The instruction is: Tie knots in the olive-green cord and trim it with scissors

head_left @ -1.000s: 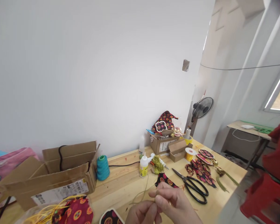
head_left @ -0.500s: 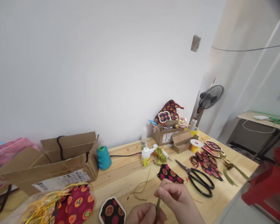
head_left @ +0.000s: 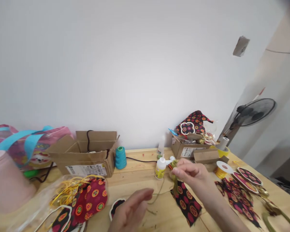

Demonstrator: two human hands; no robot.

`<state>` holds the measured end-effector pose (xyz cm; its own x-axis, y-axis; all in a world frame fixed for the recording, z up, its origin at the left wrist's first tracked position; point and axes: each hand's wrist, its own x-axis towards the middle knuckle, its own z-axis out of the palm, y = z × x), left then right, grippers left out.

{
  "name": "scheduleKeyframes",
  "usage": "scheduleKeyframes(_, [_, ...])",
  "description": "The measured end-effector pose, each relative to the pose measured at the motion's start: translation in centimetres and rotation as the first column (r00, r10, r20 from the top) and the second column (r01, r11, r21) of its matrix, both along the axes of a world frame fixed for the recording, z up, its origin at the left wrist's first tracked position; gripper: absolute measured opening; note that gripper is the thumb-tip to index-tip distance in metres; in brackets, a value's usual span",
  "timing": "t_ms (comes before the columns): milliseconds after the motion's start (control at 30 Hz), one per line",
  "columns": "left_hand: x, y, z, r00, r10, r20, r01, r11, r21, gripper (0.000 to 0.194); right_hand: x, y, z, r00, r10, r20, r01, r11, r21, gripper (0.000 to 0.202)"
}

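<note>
My right hand (head_left: 192, 175) is raised over the wooden table (head_left: 137, 177) with its fingertips pinched on an olive-green cord (head_left: 160, 192) that trails left and down toward the tabletop. My left hand (head_left: 130, 211) hovers low at the bottom centre, fingers spread and holding nothing, just left of the cord. A strip of black fabric with red and orange dots (head_left: 187, 203) lies under my right forearm. A small white glue bottle with a yellow label (head_left: 160, 168) stands just behind my right hand.
An open cardboard box (head_left: 85, 156) and a teal thread cone (head_left: 120, 158) stand at the back left, with a pink bag (head_left: 26, 145) beyond. A smaller box (head_left: 187, 148) holds patterned fabric. Yellow cord and red fabric (head_left: 84, 193) lie front left; a yellow spool (head_left: 221, 169), fabric pieces and a fan (head_left: 252, 112) are right.
The view has swung left. My hands have separated: the right hand lifted with the green cord, the left let go and opened low.
</note>
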<state>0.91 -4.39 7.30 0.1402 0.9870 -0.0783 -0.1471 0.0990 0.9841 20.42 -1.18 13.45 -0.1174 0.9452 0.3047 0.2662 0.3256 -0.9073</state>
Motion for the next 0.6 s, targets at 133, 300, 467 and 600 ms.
scheduleKeyframes(133, [2.1, 1.5, 2.3, 0.991, -0.133, -0.005, 0.133, 0.984, 0.12, 0.031, -2.6, -0.3, -2.0, 0.996, 0.037, -0.076, -0.037, 0.999, 0.003, 0.024])
scheduleKeyframes(300, [3.2, 2.5, 1.9, 0.937, -0.349, -0.004, 0.348, 0.934, 0.074, 0.028, -3.6, -0.8, -3.3, 0.964, -0.026, -0.264, -0.004, 0.994, -0.113, 0.024])
scheduleKeyframes(467, [2.0, 1.9, 0.3, 0.968, -0.252, -0.014, 0.251, 0.968, -0.007, 0.031, -3.6, -1.1, -4.1, 0.932, -0.093, -0.35, 0.017, 0.977, -0.213, 0.027])
scheduleKeyframes(600, [1.0, 1.7, 0.3, 0.968, -0.252, 0.011, 0.252, 0.968, 0.021, 0.03, -3.8, -1.2, -4.6, 0.964, -0.009, -0.267, -0.039, 0.984, -0.172, 0.029])
